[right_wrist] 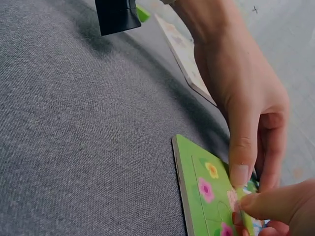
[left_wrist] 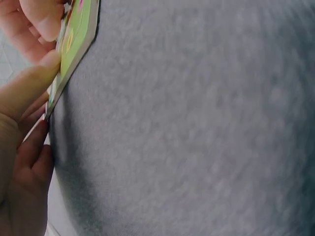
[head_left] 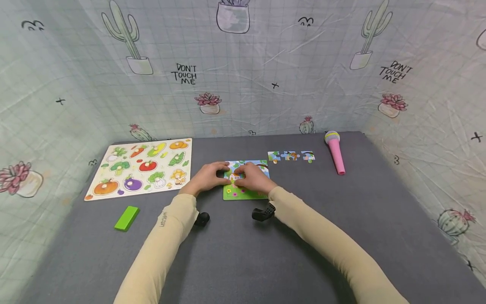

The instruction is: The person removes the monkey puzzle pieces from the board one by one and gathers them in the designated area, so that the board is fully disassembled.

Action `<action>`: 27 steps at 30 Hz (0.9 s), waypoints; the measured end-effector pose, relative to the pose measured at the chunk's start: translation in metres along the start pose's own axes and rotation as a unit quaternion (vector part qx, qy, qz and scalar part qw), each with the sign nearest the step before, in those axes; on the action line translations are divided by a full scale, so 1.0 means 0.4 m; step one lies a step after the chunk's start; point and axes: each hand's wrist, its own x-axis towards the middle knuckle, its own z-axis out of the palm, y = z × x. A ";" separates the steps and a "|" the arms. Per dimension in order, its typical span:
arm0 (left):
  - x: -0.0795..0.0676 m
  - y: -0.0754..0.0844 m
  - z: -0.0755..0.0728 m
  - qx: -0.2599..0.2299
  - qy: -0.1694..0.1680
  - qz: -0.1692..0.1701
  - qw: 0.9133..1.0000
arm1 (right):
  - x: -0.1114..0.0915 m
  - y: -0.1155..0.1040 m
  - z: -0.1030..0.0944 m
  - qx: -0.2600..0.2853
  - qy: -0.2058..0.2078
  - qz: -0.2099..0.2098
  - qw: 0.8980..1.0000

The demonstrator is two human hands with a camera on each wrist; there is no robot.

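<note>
A jigsaw puzzle board with a green, flowered lower part lies flat on the grey table. My left hand holds the board by its left side, thumb on the printed face and fingers along the edge. From the right, my right hand reaches over the board; its thumb and fingers pinch a small puzzle piece against the picture, mostly covered by the fingers. Three loose puzzle pieces lie in a row beyond the board's upper right corner.
A vegetable peg board lies at the back left, with a green block in front of it. A pink toy microphone lies at the back right. Patterned cloth hangs behind the table and at both sides.
</note>
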 end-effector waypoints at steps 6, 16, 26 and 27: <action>-0.003 -0.012 -0.009 0.020 -0.009 0.032 0.999 | 0.005 -0.010 0.000 -0.024 -0.021 -0.003 0.999; -0.005 -0.010 -0.005 0.022 -0.004 0.049 0.999 | 0.001 -0.020 -0.007 -0.013 -0.044 0.044 0.998; -0.004 -0.009 0.001 0.018 -0.014 0.044 0.999 | 0.000 -0.030 -0.004 0.029 -0.038 0.079 0.996; -0.004 -0.009 0.000 0.018 -0.015 0.042 0.999 | -0.001 -0.030 -0.003 0.033 -0.031 0.075 0.996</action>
